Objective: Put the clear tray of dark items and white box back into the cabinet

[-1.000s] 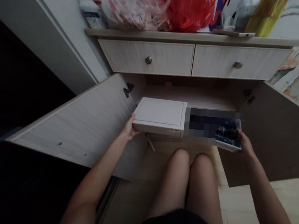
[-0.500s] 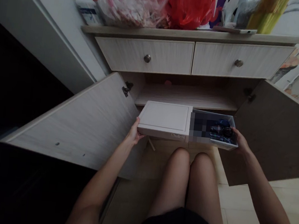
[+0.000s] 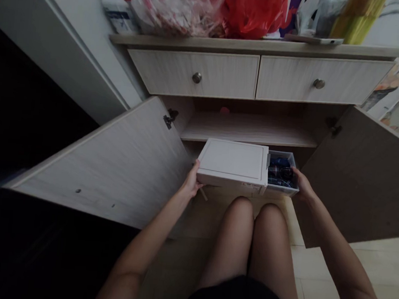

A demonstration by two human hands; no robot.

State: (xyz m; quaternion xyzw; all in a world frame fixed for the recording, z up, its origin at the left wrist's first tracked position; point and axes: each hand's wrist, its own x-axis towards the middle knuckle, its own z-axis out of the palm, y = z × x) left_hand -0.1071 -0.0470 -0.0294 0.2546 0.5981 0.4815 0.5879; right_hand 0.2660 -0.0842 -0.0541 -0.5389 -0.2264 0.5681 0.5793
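A white box case [image 3: 233,164] is held level in front of the open cupboard, above my knees. My left hand [image 3: 192,185] grips its left end, fingers wrapped under the edge. A white inner tray [image 3: 282,191] sticks out a short way from the case's right side, with dark checked cloth items [image 3: 279,172] in it. My right hand [image 3: 301,183] holds the tray's right end, fingers curled on its rim.
The cupboard's two doors stand wide open: left door [image 3: 114,160], right door [image 3: 366,175]. A bare shelf [image 3: 247,130] lies behind the box. Two drawers with round knobs [image 3: 197,78] sit above. Red and pink plastic bags [image 3: 248,8] crowd the top.
The tray has slid leftward into the case, so much less of it shows. Both hands have come closer together, and the case has shifted right.
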